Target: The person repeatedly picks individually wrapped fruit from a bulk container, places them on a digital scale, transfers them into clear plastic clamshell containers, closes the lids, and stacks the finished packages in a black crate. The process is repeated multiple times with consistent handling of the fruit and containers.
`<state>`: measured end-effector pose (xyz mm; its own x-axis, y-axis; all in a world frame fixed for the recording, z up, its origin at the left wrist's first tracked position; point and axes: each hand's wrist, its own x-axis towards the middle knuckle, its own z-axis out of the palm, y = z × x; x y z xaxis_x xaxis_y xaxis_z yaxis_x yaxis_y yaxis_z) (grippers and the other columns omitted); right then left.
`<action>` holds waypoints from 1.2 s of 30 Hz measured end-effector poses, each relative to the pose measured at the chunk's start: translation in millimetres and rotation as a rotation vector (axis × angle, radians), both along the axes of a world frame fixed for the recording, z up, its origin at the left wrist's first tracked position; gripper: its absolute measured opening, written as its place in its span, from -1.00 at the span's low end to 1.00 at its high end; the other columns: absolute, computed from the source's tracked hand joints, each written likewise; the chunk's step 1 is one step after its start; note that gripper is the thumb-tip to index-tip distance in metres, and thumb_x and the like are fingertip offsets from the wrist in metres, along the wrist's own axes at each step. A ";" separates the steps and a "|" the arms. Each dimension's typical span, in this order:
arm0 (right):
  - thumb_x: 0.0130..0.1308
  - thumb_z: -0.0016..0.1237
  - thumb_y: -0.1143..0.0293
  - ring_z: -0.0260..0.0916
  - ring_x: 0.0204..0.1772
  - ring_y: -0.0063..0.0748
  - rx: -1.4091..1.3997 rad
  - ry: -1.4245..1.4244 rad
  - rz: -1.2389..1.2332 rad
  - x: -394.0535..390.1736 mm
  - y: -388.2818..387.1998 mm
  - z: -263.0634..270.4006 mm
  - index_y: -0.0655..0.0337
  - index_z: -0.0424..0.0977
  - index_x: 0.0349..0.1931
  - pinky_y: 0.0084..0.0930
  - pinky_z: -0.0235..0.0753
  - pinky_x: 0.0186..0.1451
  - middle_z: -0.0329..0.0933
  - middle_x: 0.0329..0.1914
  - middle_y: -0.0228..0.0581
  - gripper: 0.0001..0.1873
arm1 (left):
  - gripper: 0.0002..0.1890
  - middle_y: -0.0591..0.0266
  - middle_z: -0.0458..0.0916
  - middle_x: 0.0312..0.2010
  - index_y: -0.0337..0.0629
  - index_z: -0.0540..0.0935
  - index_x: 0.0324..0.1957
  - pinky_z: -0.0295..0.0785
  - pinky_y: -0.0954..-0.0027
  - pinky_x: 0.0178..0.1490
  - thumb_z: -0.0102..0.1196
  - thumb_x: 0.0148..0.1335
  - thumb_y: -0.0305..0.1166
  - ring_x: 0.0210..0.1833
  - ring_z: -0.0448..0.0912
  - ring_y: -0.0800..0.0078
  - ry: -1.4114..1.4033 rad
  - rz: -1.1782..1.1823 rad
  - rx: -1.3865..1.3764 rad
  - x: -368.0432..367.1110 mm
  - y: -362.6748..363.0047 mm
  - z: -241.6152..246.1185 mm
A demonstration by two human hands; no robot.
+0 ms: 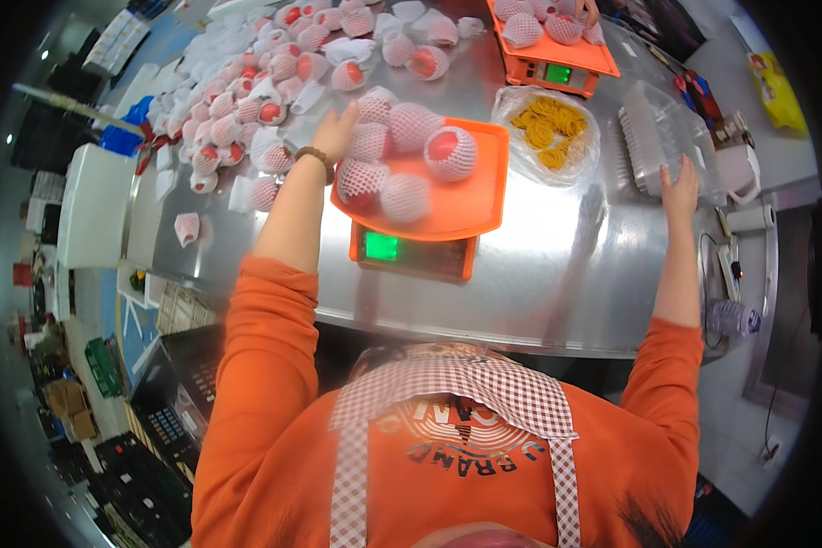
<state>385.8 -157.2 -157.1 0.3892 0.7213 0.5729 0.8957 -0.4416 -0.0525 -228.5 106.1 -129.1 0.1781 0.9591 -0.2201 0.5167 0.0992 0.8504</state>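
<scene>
Several round red fruits in white foam nets (450, 153) rest on the orange tray of a digital scale (469, 212), whose display glows green. My left hand (335, 130), with a beaded bracelet at its wrist, is at the tray's left edge beside the netted fruits; whether it grips one is unclear. At the right, my right hand (680, 188) touches the near end of a stack of clear plastic containers (647, 137); its grip on them cannot be made out. Between scale and containers lies a clear bag of yellow rubber bands (548, 133).
Many netted fruits (222, 130) cover the steel table (541, 274) at the upper left. A second orange scale (558, 58) holds more fruits, with another person's hand (591, 12) there. A white jug (738, 171) and a paper roll (750, 218) stand at the right.
</scene>
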 end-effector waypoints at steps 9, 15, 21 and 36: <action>0.44 -0.26 -0.06 0.49 0.09 0.14 -0.414 0.337 -0.194 83.6 25.3 -40.0 0.11 0.56 -0.06 -0.04 0.45 0.07 0.60 -0.06 0.00 -0.53 | -0.28 0.10 0.37 0.28 -0.13 0.18 0.40 0.26 0.13 0.29 -0.08 0.38 0.13 0.25 0.43 0.19 -0.506 0.636 -0.123 -121.1 -128.4 -59.6; 0.46 -0.29 0.02 0.50 0.03 0.21 -0.468 0.113 -0.150 91.2 29.5 -32.0 0.14 0.54 -0.10 0.05 0.45 0.05 0.59 -0.07 0.06 -0.57 | -0.48 0.11 0.55 -0.01 -0.29 0.32 0.28 0.47 0.48 -0.14 0.08 0.39 -0.25 -0.12 0.58 0.45 -0.443 0.834 -0.217 -136.5 -261.0 -118.5; 0.50 -0.34 0.07 0.49 0.02 0.24 -0.313 0.051 -0.338 127.5 24.0 -7.0 0.22 0.51 -0.08 0.02 0.46 0.02 0.59 -0.09 0.12 -0.57 | -0.55 0.16 0.58 -0.13 -0.31 0.39 0.21 0.46 0.52 -0.25 0.13 0.35 -0.38 -0.28 0.55 0.55 -0.470 0.658 -0.144 -129.0 -294.1 -141.5; 0.27 0.02 0.34 0.46 0.01 -0.12 -0.391 0.110 0.331 -231.9 -202.6 -60.4 0.16 0.52 -0.18 0.12 0.10 0.42 0.54 -0.23 -0.23 -0.83 | -0.45 0.01 0.52 0.05 -0.22 0.38 0.25 0.49 0.29 -0.05 0.19 0.24 -0.35 -0.04 0.53 0.28 0.055 0.511 0.182 -155.9 -202.2 -129.0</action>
